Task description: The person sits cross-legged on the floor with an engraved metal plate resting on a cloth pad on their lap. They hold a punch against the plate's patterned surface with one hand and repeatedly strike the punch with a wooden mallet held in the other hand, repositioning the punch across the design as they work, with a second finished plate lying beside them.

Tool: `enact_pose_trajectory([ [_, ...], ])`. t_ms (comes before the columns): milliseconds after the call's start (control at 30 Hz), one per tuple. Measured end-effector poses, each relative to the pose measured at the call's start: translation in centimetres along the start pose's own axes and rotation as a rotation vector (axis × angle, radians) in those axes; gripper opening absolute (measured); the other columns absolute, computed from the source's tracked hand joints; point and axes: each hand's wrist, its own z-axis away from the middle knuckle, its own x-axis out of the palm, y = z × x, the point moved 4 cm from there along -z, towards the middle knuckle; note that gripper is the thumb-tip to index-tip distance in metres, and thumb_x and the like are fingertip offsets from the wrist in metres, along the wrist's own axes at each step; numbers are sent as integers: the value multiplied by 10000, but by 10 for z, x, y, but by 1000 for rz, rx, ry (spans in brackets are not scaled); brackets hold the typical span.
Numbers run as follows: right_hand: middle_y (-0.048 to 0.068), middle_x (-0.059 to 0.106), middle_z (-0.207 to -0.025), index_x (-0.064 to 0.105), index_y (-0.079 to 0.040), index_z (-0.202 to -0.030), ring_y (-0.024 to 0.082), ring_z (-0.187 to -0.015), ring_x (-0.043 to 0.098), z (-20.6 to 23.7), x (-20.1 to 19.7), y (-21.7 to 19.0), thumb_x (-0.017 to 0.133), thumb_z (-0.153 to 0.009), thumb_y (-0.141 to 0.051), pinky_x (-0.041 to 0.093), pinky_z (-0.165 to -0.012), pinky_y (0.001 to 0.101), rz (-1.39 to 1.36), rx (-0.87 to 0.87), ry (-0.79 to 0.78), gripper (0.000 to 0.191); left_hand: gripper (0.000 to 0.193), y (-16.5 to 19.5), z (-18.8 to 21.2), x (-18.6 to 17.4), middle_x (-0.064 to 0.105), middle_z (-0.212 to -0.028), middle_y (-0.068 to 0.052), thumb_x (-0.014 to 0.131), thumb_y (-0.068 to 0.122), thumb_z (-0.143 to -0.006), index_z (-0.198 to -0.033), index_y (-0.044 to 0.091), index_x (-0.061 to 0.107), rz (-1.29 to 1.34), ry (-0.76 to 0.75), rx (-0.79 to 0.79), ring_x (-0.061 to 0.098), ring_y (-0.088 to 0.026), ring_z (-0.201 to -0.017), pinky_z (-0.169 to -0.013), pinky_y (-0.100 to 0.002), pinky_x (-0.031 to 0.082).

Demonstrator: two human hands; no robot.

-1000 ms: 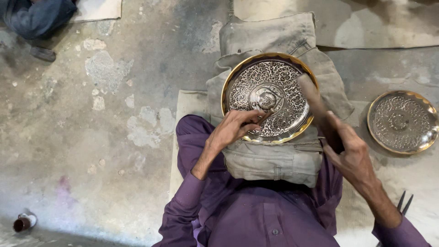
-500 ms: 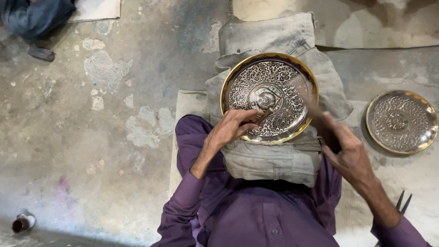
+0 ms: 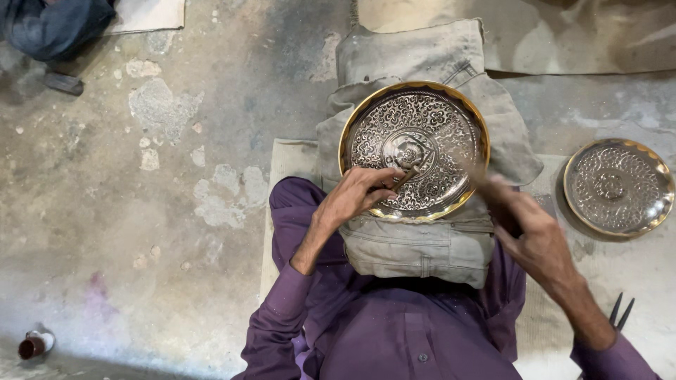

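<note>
An ornate round metal plate [image 3: 436, 116] with a gold rim rests on a grey folded cloth cushion [image 3: 415, 246] in my lap. My left hand [image 3: 355, 197] pinches a small chisel [image 3: 406, 176], whose tip touches the plate just below its centre. At the plate's right edge, my right hand [image 3: 531, 236] is closed on a hammer handle. The hammer [image 3: 479, 172] is blurred with motion over the rim.
A second engraved plate [image 3: 616, 186] lies on the mat to my right. Dark pointed tongs [image 3: 621, 309] lie near my right forearm. A small brown cup [image 3: 32, 345] stands at the bottom left. Another person's dark clothing [image 3: 49, 24] shows at the top left on the concrete floor.
My right hand has swung the hammer, which was sharp and raised over the plate's right side and is now a blur. The left hand and chisel have stayed in place.
</note>
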Motion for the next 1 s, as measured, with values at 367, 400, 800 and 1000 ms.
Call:
enact_pose_trajectory([
  [367,112,696,-1259,469,-236,-1552,281,-881,737,-5,-3,-4,737,-845,-140,626,-753,365,-41,151,-83,762,425,1,1,-4,777,-941,-107,752,90,-890,-1301,33,659,-24,1,23,755,-221,-821,-731,-359,587],
  [400,121,684,-1267,457,-224,-1570,286,-920,730,-5,-3,-4,726,-856,-140,621,-789,372,-91,107,-51,767,422,1,1,-4,777,-953,-109,753,89,-889,-1297,33,660,-14,4,28,760,-222,-840,-736,-358,592],
  [800,79,704,-1226,459,-247,-1542,265,-841,742,0,9,2,778,-800,-151,644,-738,388,97,185,-205,813,432,-4,-1,-3,787,-932,-83,753,140,-887,-1309,91,672,-22,-22,-17,765,-186,-807,-724,-353,603],
  [1000,113,696,-1263,486,-220,-1514,280,-942,735,1,4,-2,776,-800,-132,630,-815,377,-15,58,-48,776,430,-1,-1,-5,774,-928,-94,752,106,-887,-1306,65,664,-9,-20,28,752,-195,-800,-717,-354,594],
])
